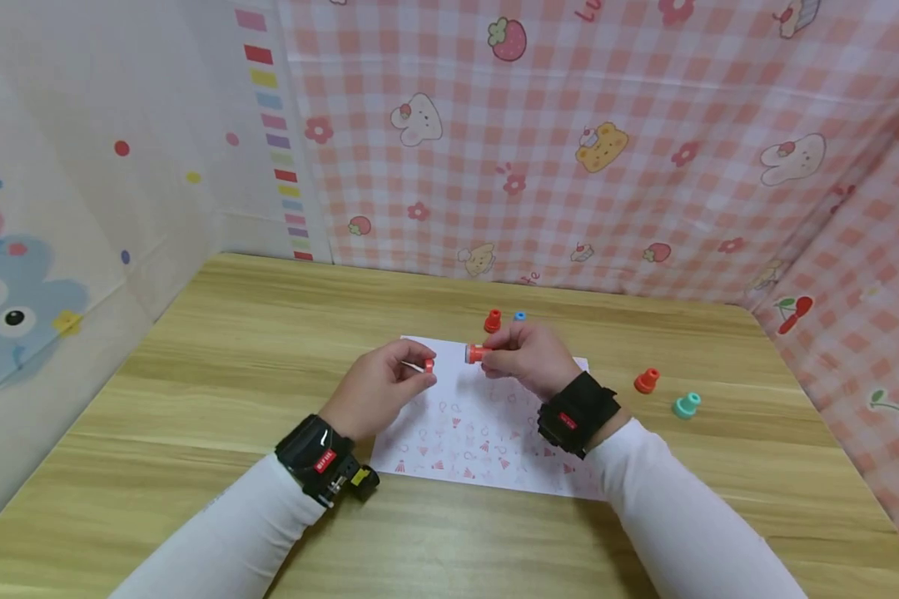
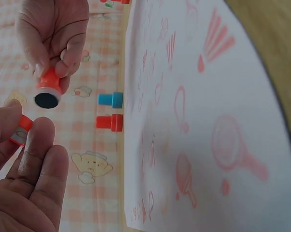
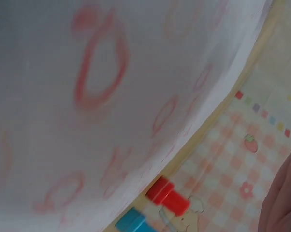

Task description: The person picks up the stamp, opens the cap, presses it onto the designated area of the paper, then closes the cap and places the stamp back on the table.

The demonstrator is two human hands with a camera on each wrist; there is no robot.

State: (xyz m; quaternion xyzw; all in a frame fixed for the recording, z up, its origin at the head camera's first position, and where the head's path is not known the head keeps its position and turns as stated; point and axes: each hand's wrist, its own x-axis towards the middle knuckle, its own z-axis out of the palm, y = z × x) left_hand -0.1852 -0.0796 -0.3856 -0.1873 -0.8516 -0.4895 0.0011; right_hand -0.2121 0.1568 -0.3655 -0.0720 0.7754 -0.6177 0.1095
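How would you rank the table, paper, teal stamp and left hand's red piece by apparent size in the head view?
1. Table
2. Paper
3. Teal stamp
4. Red piece, partly covered by the left hand

- Red stamp (image 2: 50,78): uncapped, white-rimmed, dark round face showing; held sideways in the right hand (image 1: 530,361), face toward the cap.
- Red cap (image 1: 429,366): small, round, pinched in the left hand (image 1: 374,389), apart from the stamp.

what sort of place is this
Perhaps a small booth dressed for children's crafts: a wood-grain tabletop stands before a pink gingham cloth with cartoon animals and strawberries, and a paper sheet of red prints lies near a turquoise toy stamp.
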